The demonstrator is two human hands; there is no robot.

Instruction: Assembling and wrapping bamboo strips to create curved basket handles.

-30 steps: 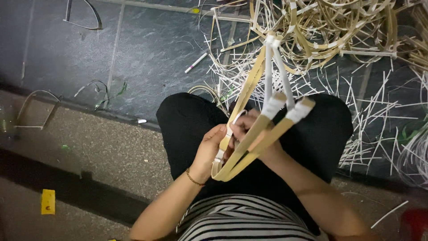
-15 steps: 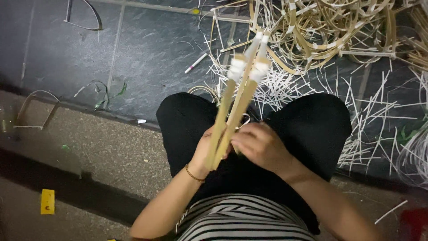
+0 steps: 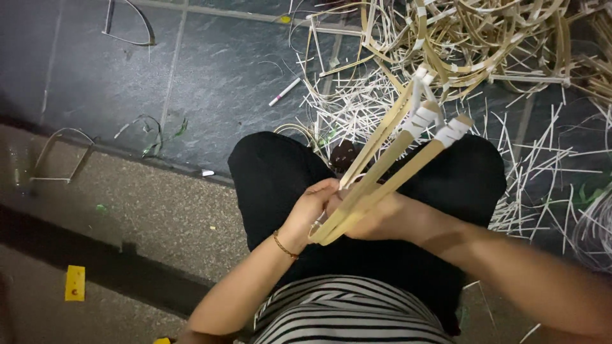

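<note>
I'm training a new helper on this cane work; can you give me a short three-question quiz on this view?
1. True or false: both hands grip the bundle of bamboo strips at its lower end.
2. What wraps the strips' far ends: A white tape, B red string, C wire?
3. Which wrist wears the bracelet?

Key: 1 true, the left hand and right hand meet there. 2 A. 3 left.

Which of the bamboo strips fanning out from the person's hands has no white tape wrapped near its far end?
The thin leftmost strip: bare bamboo along its length, while the two thicker strips beside it carry white tape wraps near their tips.
</note>
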